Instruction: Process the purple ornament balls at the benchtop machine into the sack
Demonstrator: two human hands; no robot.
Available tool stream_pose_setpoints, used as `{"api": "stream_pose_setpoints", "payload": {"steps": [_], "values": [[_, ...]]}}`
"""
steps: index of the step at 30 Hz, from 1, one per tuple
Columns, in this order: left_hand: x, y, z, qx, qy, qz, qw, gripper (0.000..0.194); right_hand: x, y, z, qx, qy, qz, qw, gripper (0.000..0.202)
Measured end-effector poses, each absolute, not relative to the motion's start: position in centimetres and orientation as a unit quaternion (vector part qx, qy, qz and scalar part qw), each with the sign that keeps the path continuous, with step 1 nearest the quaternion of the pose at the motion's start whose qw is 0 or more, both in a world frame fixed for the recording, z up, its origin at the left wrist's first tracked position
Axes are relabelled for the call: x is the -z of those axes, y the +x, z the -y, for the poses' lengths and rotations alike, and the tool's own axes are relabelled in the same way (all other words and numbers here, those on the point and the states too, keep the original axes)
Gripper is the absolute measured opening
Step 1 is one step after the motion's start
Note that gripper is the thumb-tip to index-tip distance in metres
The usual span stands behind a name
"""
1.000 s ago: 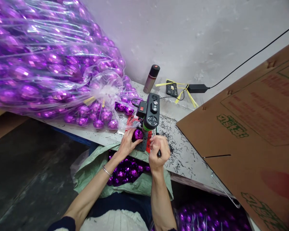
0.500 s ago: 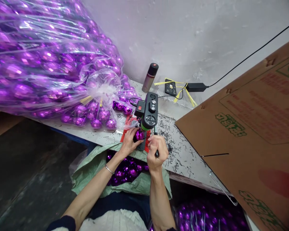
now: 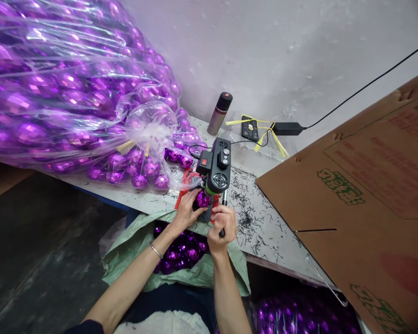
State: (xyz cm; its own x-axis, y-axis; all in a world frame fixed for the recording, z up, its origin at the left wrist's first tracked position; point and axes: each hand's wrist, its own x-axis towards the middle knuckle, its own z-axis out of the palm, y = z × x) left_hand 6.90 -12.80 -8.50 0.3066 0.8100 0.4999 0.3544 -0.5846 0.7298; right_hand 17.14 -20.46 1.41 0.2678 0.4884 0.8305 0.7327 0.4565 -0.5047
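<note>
A small black machine (image 3: 220,164) with a red switch and round grilles stands on the white table (image 3: 268,222). Under its head sits a shiny purple ball (image 3: 203,199), with my left hand (image 3: 187,211) gripping it from the left. My right hand (image 3: 223,227) is wrapped round the black grip of the machine's metal lever (image 3: 224,197), right of the ball. Red material (image 3: 183,188) shows around the machine's base. Below my hands, an open green sack (image 3: 125,248) holds several purple balls (image 3: 183,253).
A big clear bag of purple balls (image 3: 73,97) fills the left. Behind stand a spray can (image 3: 220,113), a black phone-like item (image 3: 250,128) and a black adapter (image 3: 287,128) with a cable. A cardboard box (image 3: 369,185) leans at right. Small black pins litter the table.
The view has shifted slightly. My right hand and the lever grip have moved a little left and closer to me relative to the machine; my left hand stays at the ball.
</note>
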Motion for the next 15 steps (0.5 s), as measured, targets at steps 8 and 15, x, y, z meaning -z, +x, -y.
{"api": "stream_pose_setpoints", "payload": {"steps": [8,15], "values": [[8.6,7.1,12.9,-0.444,0.768,-0.388,0.252,0.057,0.1,17.2,20.2,0.100,-0.503,0.588,0.626,0.029],[8.7,7.1,12.9,-0.446,0.766,-0.386,0.255,0.058,0.6,17.3,20.0,0.103,-0.496,0.582,0.636,0.031]]}}
